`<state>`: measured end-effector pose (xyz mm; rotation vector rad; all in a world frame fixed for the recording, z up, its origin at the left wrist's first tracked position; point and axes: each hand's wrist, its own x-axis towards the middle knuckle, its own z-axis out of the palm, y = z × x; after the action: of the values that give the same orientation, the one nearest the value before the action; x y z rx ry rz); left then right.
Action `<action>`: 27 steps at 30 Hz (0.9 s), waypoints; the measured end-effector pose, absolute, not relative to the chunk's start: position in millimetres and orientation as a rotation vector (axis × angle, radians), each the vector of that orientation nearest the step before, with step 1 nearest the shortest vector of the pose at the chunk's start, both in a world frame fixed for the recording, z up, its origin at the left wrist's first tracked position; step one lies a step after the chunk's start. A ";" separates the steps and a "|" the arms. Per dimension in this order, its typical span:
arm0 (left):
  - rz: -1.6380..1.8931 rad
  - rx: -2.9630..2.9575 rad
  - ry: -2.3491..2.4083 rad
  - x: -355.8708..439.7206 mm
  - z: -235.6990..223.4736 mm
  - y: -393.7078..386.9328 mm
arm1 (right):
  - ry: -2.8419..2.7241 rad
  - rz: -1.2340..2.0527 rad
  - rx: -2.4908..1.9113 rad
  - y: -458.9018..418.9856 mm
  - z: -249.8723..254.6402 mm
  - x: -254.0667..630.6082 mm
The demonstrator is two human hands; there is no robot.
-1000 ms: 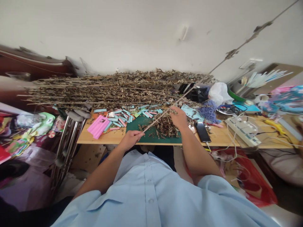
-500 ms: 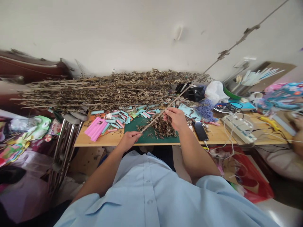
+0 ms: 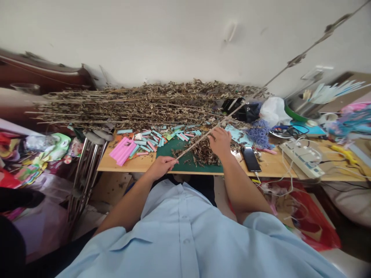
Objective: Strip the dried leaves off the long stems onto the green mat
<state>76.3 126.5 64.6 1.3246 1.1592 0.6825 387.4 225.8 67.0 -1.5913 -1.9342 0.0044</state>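
Observation:
My left hand (image 3: 162, 168) is shut on the lower end of a long dried plant stem (image 3: 203, 135), which slants up and away to the right. My right hand (image 3: 220, 142) grips the same stem farther along, with its fingers curled around it. Beneath the stem, a heap of dried brown leaves (image 3: 204, 153) lies on a green cutting mat (image 3: 169, 148). A large bundle of dried leafy stems (image 3: 130, 104) lies across the back of the wooden table (image 3: 269, 166).
Pink foam (image 3: 123, 150) and many blue and pink strips (image 3: 150, 137) lie left of the mat. A black phone (image 3: 251, 159), blue yarn (image 3: 259, 133) and a power strip (image 3: 301, 158) with white cables lie to the right. Metal crutches (image 3: 89, 166) stand by the left table edge.
The head view has shifted slightly. Both hands remain on the stem, and the right hand's fingers are curled more closely around it.

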 end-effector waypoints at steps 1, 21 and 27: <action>0.681 1.340 1.151 76.1 65.6 126.1 | -1.860 0.045 -1.594 224.1 68.8 385.4; 0.277 1.254 1.122 -27.0 -5.4 30.2 | -1.197 1.333 -0.978 153.8 114.9 361.3; 0.548 1.176 1.270 -23.2 40.6 58.7 | -1.334 1.449 -0.976 114.8 71.2 298.4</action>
<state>-23.2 58.7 40.6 1.1759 1.2702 0.5475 298.4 114.8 71.2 -0.9761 -1.3335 1.4486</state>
